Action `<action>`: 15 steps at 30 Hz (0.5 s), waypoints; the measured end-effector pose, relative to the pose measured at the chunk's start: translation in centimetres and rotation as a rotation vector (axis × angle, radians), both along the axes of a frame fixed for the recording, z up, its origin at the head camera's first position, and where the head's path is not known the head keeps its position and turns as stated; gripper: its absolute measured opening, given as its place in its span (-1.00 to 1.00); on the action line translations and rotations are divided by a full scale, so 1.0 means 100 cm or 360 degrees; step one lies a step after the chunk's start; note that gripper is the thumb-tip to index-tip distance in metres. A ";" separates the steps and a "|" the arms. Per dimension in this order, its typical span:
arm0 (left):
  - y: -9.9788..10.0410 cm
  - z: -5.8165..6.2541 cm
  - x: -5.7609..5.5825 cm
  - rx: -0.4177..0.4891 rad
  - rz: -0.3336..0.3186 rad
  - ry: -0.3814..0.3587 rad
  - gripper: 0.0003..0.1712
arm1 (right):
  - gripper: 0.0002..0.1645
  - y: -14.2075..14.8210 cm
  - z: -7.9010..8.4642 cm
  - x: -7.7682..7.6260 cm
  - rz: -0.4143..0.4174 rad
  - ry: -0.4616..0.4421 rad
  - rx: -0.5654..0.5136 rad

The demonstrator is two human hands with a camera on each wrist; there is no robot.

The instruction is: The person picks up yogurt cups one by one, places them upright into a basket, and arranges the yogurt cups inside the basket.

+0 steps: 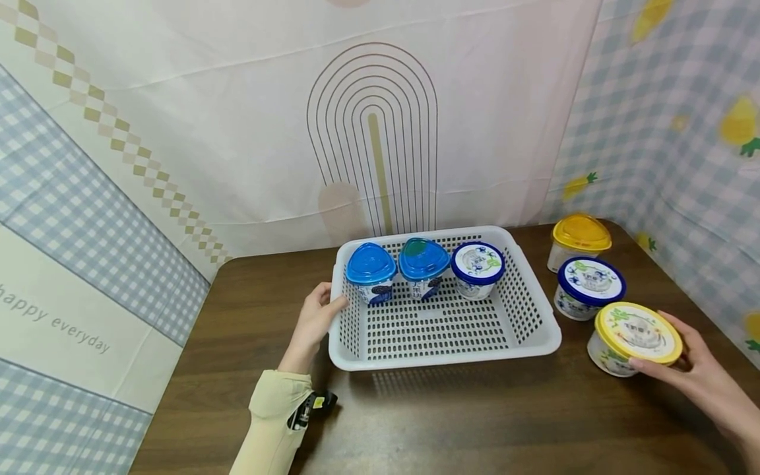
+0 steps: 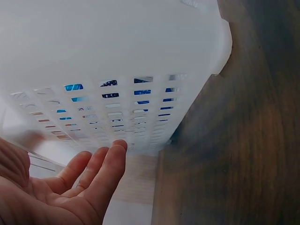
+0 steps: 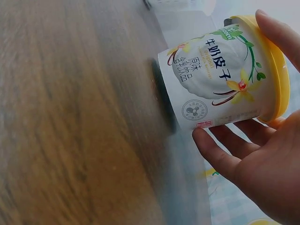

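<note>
So, yellow-lidded tub [image 1: 636,338] in right hand [image 1: 693,364]

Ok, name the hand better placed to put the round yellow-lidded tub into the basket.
Right, most likely: the right hand grips that tub, to the right of the basket. The left hand is at the basket's left end, with the basket between it and the tub.
</note>
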State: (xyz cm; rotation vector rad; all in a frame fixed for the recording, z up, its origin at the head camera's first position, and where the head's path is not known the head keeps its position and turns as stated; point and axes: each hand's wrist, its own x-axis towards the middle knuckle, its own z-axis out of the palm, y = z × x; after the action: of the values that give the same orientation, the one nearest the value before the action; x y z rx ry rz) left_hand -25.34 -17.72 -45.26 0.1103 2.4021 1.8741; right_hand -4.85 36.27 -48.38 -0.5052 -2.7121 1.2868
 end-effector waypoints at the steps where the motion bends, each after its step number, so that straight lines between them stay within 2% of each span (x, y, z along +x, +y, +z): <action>1: 0.000 0.000 -0.001 -0.0001 0.0002 0.0001 -0.63 | 0.25 0.000 0.000 0.000 0.0001 0.0011 0.0008; 9: 0.000 0.002 -0.001 0.0006 -0.0010 -0.0007 -0.61 | 0.20 0.002 0.001 0.003 -0.0025 0.0159 -0.0047; 15: -0.001 0.002 0.000 0.0003 -0.0014 -0.0012 -0.58 | 0.18 0.003 0.008 0.003 -0.0068 0.0233 -0.0057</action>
State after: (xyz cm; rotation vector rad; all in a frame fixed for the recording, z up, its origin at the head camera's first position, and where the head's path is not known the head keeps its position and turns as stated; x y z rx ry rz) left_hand -25.31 -17.81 -45.10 0.1132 2.3910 1.8699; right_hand -4.52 36.54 -47.54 -0.4507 -2.5499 1.3093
